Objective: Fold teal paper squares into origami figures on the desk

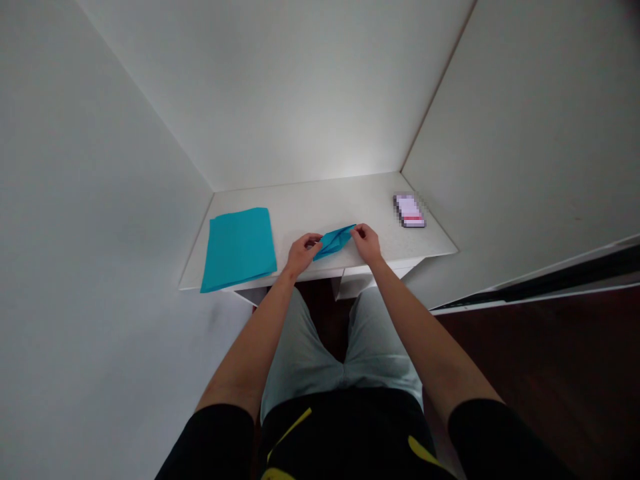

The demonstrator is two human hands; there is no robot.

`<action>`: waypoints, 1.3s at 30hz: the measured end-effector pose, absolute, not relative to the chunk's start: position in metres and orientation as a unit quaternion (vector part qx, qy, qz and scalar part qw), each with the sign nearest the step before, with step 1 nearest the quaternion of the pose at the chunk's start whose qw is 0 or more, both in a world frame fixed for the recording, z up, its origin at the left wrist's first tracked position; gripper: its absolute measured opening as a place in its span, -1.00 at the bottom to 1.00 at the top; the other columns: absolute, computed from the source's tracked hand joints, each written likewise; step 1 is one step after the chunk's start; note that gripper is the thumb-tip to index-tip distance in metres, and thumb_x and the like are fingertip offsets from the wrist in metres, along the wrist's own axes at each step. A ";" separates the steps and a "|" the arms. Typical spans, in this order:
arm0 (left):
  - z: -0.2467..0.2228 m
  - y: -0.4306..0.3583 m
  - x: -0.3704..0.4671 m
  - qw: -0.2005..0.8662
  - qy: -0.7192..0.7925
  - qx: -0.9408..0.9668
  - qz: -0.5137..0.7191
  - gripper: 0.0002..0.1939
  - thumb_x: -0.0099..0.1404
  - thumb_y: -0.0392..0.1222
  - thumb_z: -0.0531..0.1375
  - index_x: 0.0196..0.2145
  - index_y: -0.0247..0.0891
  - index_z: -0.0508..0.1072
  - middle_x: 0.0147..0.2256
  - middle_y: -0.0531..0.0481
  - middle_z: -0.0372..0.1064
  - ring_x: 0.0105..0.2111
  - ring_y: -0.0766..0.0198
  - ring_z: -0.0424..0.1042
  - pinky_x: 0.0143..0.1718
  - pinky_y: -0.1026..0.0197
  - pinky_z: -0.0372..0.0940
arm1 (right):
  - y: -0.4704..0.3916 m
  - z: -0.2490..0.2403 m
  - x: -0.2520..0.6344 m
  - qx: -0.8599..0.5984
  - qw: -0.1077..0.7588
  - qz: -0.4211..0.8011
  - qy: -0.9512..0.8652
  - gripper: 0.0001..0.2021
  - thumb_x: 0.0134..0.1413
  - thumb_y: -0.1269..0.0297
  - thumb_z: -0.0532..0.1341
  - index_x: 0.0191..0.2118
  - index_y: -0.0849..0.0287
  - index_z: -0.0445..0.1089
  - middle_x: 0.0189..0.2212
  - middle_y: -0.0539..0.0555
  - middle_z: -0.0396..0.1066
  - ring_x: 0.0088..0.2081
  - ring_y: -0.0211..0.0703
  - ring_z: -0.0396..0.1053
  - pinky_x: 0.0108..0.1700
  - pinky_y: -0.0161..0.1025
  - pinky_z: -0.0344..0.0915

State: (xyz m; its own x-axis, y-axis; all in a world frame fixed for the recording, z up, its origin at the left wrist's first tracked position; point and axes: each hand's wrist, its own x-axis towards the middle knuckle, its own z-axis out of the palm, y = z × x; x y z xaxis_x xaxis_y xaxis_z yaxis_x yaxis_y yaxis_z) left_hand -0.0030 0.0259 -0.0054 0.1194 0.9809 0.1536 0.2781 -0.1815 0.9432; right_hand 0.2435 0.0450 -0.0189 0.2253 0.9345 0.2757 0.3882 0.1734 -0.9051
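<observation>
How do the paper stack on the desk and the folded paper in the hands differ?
The paper stack lies flat; the folded paper is creased into angled layers. The stack covers a larger area; the folded paper is smaller and narrower. The stack is untouched, while the folded paper is held between the left hand and right hand. Both are blue.

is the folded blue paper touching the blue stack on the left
Apart: the head view shows white desk and the left hand between the folded paper and the stack.
</observation>
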 end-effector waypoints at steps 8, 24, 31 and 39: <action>-0.013 0.030 -0.005 0.407 0.472 0.615 0.483 -0.79 0.29 -0.19 0.33 -0.12 -0.22 0.63 -0.17 -0.04 0.64 -0.32 0.29 0.53 -0.25 0.24 0.40 | 0.046 -0.018 0.253 -0.525 0.598 0.330 -0.508 -0.73 0.18 -0.01 0.24 -0.42 0.05 0.37 -0.48 -0.02 0.43 -0.35 -0.11 0.34 -0.20 -0.16 0.35; 0.049 0.012 0.005 0.028 0.498 0.854 0.145 -0.60 0.39 0.02 0.42 0.12 -0.12 0.60 0.29 -0.20 0.37 0.10 -0.03 0.55 0.18 -0.08 0.36 | 0.048 -0.025 0.251 -0.513 0.632 0.361 -0.454 -0.59 0.30 -0.22 0.18 -0.39 -0.02 0.24 -0.55 -0.07 0.32 -0.43 -0.11 0.36 -0.23 -0.12 0.37; 0.052 0.010 0.008 -0.001 0.496 0.863 0.098 -0.80 0.45 -0.14 0.33 0.01 -0.10 0.63 0.22 -0.15 0.43 0.16 -0.02 0.48 0.21 -0.05 0.29 | 0.044 -0.019 0.249 -0.514 0.636 0.351 -0.455 -0.64 0.34 -0.11 0.15 -0.39 -0.01 0.24 -0.56 -0.07 0.33 -0.44 -0.14 0.34 -0.25 -0.16 0.36; 0.055 0.011 0.006 0.025 0.571 0.811 0.129 -0.65 0.54 0.00 0.26 0.18 -0.16 0.55 0.16 -0.20 0.46 0.08 -0.01 0.53 0.10 0.02 0.37 | 0.044 -0.015 0.247 -0.504 0.633 0.360 -0.464 -0.60 0.34 -0.16 0.14 -0.41 -0.01 0.23 -0.55 -0.04 0.39 -0.43 -0.13 0.35 -0.26 -0.16 0.38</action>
State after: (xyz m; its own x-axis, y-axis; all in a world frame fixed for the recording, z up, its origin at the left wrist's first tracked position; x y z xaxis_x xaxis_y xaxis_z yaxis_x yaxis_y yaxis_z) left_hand 0.0065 0.0108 0.0550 0.3150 0.9316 0.1812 0.9189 -0.3472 0.1872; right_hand 0.2472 0.0440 -0.0155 0.3091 0.9241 0.2247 0.0122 0.2324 -0.9725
